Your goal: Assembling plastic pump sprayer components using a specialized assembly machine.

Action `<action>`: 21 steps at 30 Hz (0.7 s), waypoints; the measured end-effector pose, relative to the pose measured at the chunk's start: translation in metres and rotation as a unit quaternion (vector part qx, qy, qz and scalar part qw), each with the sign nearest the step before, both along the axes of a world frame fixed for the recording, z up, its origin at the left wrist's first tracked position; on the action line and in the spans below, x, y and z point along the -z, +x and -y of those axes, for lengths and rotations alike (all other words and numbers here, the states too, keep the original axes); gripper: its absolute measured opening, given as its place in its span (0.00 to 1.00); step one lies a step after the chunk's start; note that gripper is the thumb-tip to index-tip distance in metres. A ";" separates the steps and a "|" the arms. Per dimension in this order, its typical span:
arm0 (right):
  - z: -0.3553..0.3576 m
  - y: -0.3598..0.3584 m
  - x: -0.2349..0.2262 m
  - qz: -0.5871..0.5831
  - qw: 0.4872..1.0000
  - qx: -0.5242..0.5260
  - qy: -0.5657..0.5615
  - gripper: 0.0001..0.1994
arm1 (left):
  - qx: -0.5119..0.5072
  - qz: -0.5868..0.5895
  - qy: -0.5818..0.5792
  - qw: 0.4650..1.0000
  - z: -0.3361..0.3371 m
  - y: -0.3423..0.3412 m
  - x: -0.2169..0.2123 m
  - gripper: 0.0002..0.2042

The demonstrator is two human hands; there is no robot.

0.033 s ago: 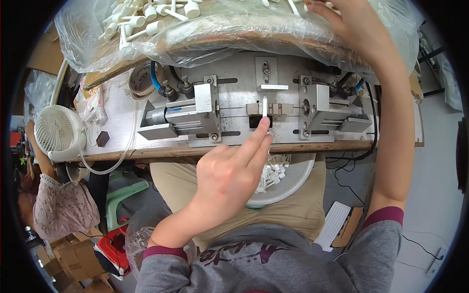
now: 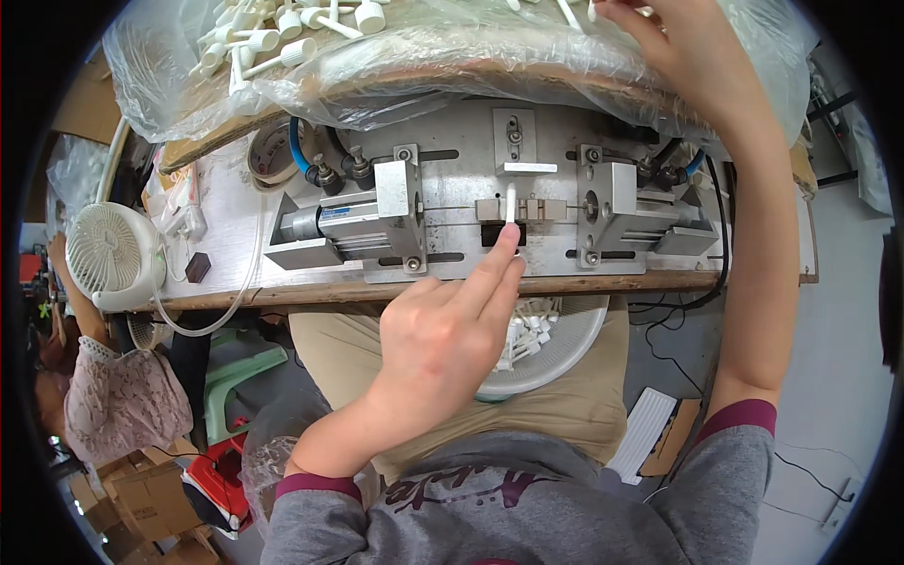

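My left hand (image 2: 443,325) reaches over the bench edge with its index and middle fingers stretched forward and close together. Its index fingertip meets the near end of a thin white plastic stick (image 2: 511,200), which lies across a small metal holding block (image 2: 554,209); the thumb is hidden. My right hand (image 2: 659,33) is at the top edge, over the plastic-covered board (image 2: 527,56), its fingertips pinched at a small white plastic piece (image 2: 592,11). That hand is partly cut off by the frame. White plastic parts with ribbed caps (image 2: 299,52) lie heaped at the upper left.
Metal air-cylinder units stand left (image 2: 400,207) and right (image 2: 603,207) of the block, with a stop bracket (image 2: 516,141) behind. A basin (image 2: 574,363) of white pieces sits on my lap. A fan (image 2: 113,254) and tape roll (image 2: 273,155) are at left; another person (image 2: 122,400) sits beyond.
My right hand has shifted very slightly at the top edge, and more of the white piece by its fingertips shows. My left hand and the stick have stayed in place.
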State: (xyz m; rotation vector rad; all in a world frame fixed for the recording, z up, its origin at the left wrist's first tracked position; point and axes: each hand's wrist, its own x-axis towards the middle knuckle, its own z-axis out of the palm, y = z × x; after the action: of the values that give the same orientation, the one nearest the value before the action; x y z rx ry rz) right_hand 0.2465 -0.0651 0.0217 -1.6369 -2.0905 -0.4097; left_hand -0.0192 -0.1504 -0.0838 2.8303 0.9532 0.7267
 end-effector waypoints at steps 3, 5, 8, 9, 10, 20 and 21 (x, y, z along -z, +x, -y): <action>0.008 -0.011 0.004 -0.100 0.995 0.016 0.019 0.06 | -0.015 -0.010 0.018 1.000 -0.003 0.002 0.002 0.16; 0.013 -0.017 0.010 -0.097 0.993 0.021 0.057 0.07 | -0.016 -0.007 0.011 1.000 -0.006 0.005 0.001 0.15; 0.026 -0.024 0.007 -0.065 0.996 0.045 0.031 0.10 | -0.012 -0.010 -0.017 1.000 -0.009 0.009 -0.003 0.15; 0.035 -0.021 -0.006 -0.067 0.996 0.048 -0.026 0.11 | -0.006 -0.012 -0.029 0.999 -0.010 0.011 -0.005 0.14; 0.038 -0.021 -0.007 -0.080 0.994 0.043 -0.054 0.11 | -0.008 -0.022 -0.027 0.999 -0.011 0.012 -0.006 0.14; 0.074 -0.028 0.017 -0.413 0.883 -0.130 -0.181 0.18 | -0.009 -0.051 -0.012 0.999 -0.014 0.011 -0.009 0.12; 0.086 -0.039 0.026 -0.438 0.870 -0.146 -0.173 0.17 | -0.007 -0.049 -0.009 0.999 -0.015 0.008 -0.009 0.12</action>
State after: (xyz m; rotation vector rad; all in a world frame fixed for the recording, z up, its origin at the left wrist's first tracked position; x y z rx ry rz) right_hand 0.2072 -0.1509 -0.0039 -1.2631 -1.6661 0.7286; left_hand -0.0111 -0.1358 -0.0752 2.8698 0.9899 0.5836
